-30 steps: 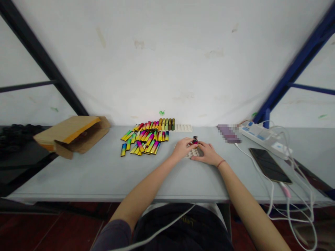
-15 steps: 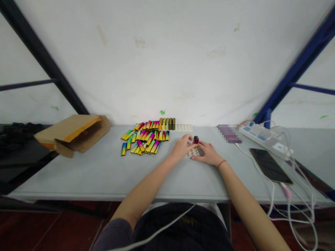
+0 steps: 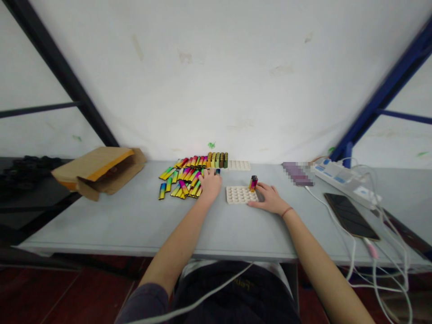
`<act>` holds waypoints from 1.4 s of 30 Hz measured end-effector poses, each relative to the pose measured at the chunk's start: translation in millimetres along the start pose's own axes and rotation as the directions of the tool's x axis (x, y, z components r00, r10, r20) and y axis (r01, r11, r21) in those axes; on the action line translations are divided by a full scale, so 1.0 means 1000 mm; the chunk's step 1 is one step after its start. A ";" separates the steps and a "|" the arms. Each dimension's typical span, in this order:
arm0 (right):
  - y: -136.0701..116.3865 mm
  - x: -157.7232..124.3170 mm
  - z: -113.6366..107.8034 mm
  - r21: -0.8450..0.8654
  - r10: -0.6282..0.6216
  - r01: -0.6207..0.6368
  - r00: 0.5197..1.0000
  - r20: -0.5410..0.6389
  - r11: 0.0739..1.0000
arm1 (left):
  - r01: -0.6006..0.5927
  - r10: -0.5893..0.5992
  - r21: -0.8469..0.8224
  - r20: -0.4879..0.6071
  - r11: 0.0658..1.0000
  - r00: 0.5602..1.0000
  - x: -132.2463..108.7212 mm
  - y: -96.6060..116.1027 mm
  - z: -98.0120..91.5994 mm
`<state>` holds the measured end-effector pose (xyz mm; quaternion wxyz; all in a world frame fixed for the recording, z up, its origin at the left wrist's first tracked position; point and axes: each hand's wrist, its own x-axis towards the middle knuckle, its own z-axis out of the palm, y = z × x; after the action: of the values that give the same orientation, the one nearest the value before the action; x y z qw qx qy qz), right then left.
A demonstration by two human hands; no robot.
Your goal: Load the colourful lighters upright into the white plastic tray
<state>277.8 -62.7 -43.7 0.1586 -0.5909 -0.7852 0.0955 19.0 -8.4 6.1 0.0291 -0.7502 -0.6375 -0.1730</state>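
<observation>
Lap: dark garment [image 3: 229,292], upside-down yellow lettering, only partly readable. White cable [image 3: 205,302] crosses it, cut off at the bottom edge.
Arms: dark left sleeve [image 3: 145,302] and my right forearm [image 3: 320,265] both run out of frame.
Black phone [image 3: 351,216]: flat on the grey table [image 3: 236,234], screen dark, near end plugged into a pink-collared cable; cable tangle leaves its far run hard to trace.
Right hand [image 3: 270,199]: spread around the right end of the front tray, thumb at the near corner. Can't tell if the fingers touch the lighter; they cover part of the tray's end.
Front tray [image 3: 236,202]: white, rows of round pockets.
Lighter [image 3: 253,183]: upright at the tray's far right corner, black top, magenta-to-yellow body. Foot hard to see, pocket can't be confirmed.
Left hand [image 3: 211,184]: palm down over the pile's right side, fingers bent. Fingertips buried, so can't tell if I'm pinching a tube.
Tube pile [image 3: 184,185]: shiny gradient tubes lying loose, overlapping; count unclear.
Power strip [image 3: 347,182]: right, partly behind cables.
Pixelated patch [image 3: 297,173]: mauve, contents masked.
Kraft box [image 3: 97,166]: left, flaps open, inside mostly hidden.
Back tray [image 3: 239,165]: white, by the wall.
Tube block [image 3: 218,159]: upright rows beside it; base hidden.
</observation>
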 end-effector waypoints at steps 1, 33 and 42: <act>0.000 0.000 0.000 0.003 0.005 -0.005 1.000 -0.001 1.000 | -0.002 0.002 0.009 0.025 1.000 1.000 0.001 -0.001 0.001; 0.001 0.000 -0.002 0.016 -0.002 0.002 1.000 0.015 1.000 | 0.348 -0.090 -0.895 0.385 -0.279 0.918 0.003 0.031 -0.004; 0.007 0.001 0.001 0.008 -0.020 0.020 1.000 -0.004 1.000 | 0.403 -0.142 -0.871 0.453 -0.281 0.880 0.002 0.036 -0.003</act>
<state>283.5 -59.8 -47.1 0.1634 -0.5826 -0.7904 0.0959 53.4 -14.2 16.1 -0.6519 -0.3357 -0.4206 -0.5343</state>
